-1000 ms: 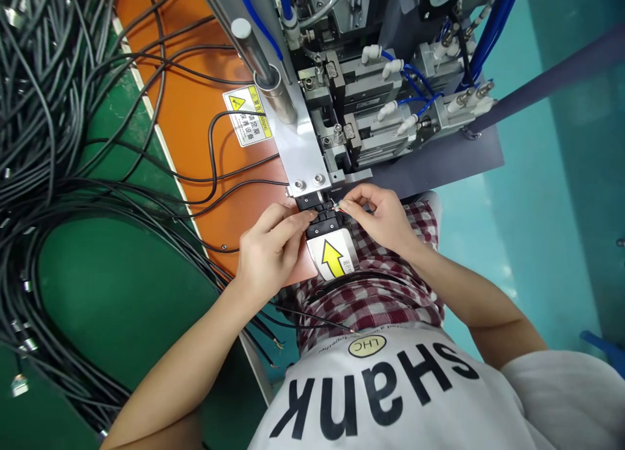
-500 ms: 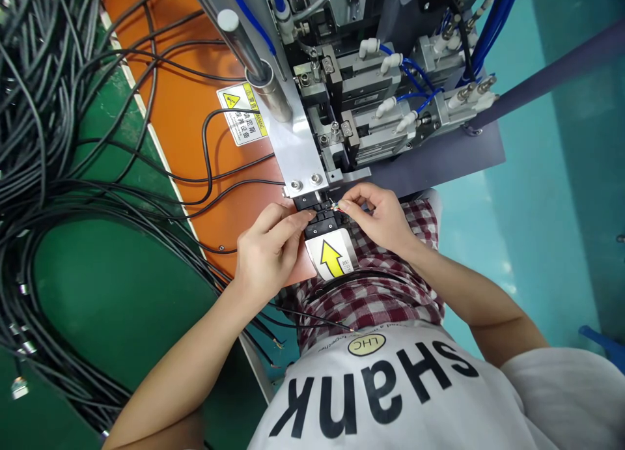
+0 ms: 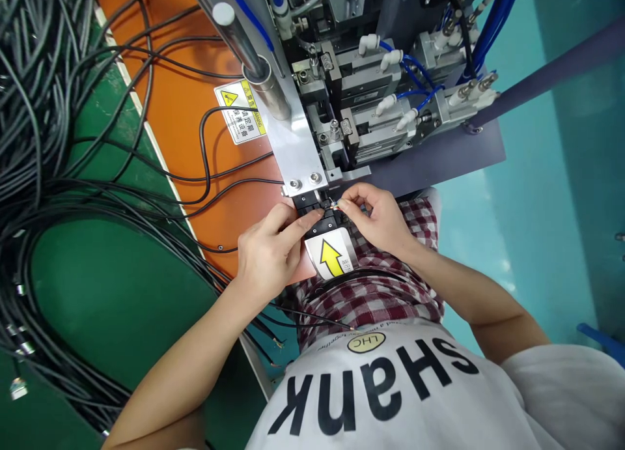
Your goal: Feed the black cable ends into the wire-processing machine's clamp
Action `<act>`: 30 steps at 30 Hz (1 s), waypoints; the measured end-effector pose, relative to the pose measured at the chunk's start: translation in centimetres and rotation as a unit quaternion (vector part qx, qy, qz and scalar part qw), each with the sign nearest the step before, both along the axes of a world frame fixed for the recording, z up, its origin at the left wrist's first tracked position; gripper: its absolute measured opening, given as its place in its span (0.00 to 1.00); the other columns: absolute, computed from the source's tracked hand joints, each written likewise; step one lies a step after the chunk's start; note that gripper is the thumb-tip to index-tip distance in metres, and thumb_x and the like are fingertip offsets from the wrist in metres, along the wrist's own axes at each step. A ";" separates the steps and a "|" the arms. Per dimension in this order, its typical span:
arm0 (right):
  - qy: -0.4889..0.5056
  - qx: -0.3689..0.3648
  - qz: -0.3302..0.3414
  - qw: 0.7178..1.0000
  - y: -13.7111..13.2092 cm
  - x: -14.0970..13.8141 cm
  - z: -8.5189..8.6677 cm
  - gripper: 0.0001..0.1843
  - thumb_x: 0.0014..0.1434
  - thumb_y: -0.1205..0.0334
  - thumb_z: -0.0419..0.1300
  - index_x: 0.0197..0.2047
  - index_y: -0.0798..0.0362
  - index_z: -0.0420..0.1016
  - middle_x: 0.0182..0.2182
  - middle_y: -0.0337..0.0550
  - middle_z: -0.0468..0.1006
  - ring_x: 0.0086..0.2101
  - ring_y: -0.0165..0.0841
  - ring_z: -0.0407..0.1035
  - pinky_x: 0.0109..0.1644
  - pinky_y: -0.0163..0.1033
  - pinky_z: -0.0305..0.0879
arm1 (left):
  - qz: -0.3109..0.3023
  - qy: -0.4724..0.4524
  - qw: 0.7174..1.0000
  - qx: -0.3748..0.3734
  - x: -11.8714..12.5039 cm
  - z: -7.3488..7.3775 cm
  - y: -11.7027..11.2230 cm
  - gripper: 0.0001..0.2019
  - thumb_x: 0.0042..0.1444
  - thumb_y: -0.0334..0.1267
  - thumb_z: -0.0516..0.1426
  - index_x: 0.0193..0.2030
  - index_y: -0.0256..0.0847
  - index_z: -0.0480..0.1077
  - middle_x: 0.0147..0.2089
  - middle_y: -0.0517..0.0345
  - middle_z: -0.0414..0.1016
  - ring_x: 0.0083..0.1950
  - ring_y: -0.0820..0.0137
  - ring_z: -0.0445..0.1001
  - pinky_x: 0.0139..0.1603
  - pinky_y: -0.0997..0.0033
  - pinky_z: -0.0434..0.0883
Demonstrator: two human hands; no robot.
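Note:
Thin coloured wires point(image 3: 334, 204) fan out at the right edge of a small black fixture point(image 3: 322, 226) on the machine. My right hand point(image 3: 378, 219) pinches these wires between thumb and index finger. From the other side, my left hand point(image 3: 268, 251) reaches over the fixture, its index fingertip resting on the top. The other left fingers are curled, and whatever lies under them is hidden. Just below the fixture is a white label with a yellow arrow point(image 3: 331, 258).
Above my hands stand a metal plate point(image 3: 297, 147) with a post and pneumatic cylinders point(image 3: 375, 131) with blue hoses. Black cables point(image 3: 53, 118) pile up on the green surface at left. Several cross the orange plate point(image 3: 180, 121). Stripped cable ends point(image 3: 277, 343) hang near my lap.
My left index finger has slid slightly right along the fixture and is straighter. My right hand stays nearly still, pinching the wires.

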State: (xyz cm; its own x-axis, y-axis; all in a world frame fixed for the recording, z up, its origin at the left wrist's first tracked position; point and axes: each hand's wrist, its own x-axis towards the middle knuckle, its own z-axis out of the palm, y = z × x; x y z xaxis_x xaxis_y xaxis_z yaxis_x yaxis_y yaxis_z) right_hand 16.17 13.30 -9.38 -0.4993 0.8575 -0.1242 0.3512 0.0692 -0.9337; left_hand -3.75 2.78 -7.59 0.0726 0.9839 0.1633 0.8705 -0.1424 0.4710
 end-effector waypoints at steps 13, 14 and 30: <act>-0.082 0.036 0.012 0.996 -0.1 -0.2 0.8 0.06 0.63 0.62 0.59 0.35 0.53 0.74 0.31 0.41 0.78 0.31 0.33 0.71 0.37 0.39 0.64 | 0.006 0.078 0.997 0.019 0.5 0.1 0.1 0.17 0.66 0.31 0.52 0.57 0.49 0.75 0.38 0.56 0.73 0.35 0.71 0.72 0.29 0.73 0.63; -0.064 -0.001 0.015 0.998 0.1 -0.2 0.5 0.06 0.63 0.61 0.59 0.35 0.53 0.74 0.30 0.40 0.78 0.31 0.33 0.71 0.37 0.39 0.64 | 0.007 0.074 0.997 0.015 0.5 0.1 0.0 0.18 0.66 0.30 0.52 0.57 0.49 0.75 0.38 0.56 0.72 0.35 0.71 0.73 0.29 0.74 0.64; 0.060 0.032 -0.043 0.997 -0.9 -0.5 -0.2 0.07 0.63 0.59 0.62 0.34 0.52 0.75 0.30 0.38 0.73 0.26 0.27 0.62 0.32 0.37 0.61 | 0.020 0.022 0.999 -0.024 0.5 0.4 -0.2 0.17 0.68 0.32 0.50 0.57 0.49 0.75 0.39 0.56 0.72 0.38 0.71 0.74 0.33 0.74 0.68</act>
State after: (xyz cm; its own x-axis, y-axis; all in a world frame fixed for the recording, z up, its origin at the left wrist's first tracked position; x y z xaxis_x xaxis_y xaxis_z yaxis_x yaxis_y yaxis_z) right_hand 15.63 12.41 -9.58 -0.4310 0.9023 -0.0115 0.2436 0.1040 -0.9643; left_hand -3.25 2.63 -7.18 0.0399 0.9928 0.1126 0.8952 -0.0856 0.4375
